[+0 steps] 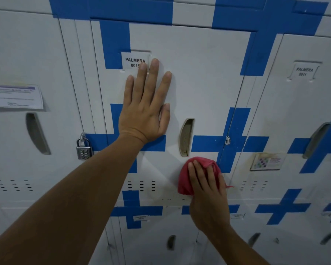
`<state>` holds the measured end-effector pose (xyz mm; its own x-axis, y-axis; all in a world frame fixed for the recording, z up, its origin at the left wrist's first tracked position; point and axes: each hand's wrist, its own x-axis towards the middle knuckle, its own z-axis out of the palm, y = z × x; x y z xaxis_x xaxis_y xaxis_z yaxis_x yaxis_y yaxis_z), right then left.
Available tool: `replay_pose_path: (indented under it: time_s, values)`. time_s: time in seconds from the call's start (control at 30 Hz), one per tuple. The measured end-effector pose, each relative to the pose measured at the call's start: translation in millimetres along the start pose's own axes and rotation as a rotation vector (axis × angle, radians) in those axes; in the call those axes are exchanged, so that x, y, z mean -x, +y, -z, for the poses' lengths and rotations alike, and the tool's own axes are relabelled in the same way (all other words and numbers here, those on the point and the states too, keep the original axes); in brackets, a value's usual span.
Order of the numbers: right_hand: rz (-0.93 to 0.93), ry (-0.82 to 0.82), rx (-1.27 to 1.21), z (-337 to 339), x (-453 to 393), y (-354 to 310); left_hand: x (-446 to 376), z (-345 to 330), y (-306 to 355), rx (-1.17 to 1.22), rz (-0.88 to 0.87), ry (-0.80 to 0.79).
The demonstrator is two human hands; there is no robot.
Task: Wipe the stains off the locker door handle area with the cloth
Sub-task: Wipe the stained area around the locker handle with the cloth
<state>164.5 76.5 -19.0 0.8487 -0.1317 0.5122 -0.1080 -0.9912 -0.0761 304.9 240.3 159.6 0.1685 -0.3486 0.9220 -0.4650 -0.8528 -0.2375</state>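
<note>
The white locker door [204, 77] fills the middle of the view, crossed by blue tape. Its recessed handle [186, 137] is a tall curved slot with brownish grime inside. My left hand [144, 108] lies flat on the door, fingers spread, just left of the handle and partly over the name label [132, 61]. My right hand [206, 190] presses a bunched red cloth [187, 180] against the door directly below the handle. The cloth's top edge sits just under the slot's lower end.
A combination padlock [83, 148] hangs on the left neighbour's hasp. An empty hasp ring [227, 140] sits right of the handle. A paper notice [15, 96] is on the left locker, a small sticker [268, 161] on the right one. Vent slots [141, 185] and more lockers lie below.
</note>
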Motion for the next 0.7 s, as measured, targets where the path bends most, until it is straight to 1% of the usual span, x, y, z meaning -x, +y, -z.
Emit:
replay_pose_path:
  time_s: [0.07, 0.2, 0.3, 0.47, 0.53, 0.7]
  values:
    - [0.001, 0.003, 0.014, 1, 1, -8, 0, 0, 0, 0.001, 0.003, -0.008]
    - [0.103, 0.041, -0.021, 5, -12, -49, 1, 1, -1, -0.001, 0.004, -0.020]
    - [0.054, 0.102, -0.050, 16, -29, -70, 1, 2, 0, -0.002, 0.004, -0.027]
    - [-0.023, 0.282, -0.082, 48, -64, -84, 0, 1, -1, -0.001, -0.004, -0.016]
    - [-0.053, 0.274, -0.089, 48, -62, -88, 1, 1, -1, -0.002, -0.002, -0.017]
    - [-0.158, 0.106, -0.119, 21, -27, -104, 1, 1, -1, -0.009, 0.001, -0.017]
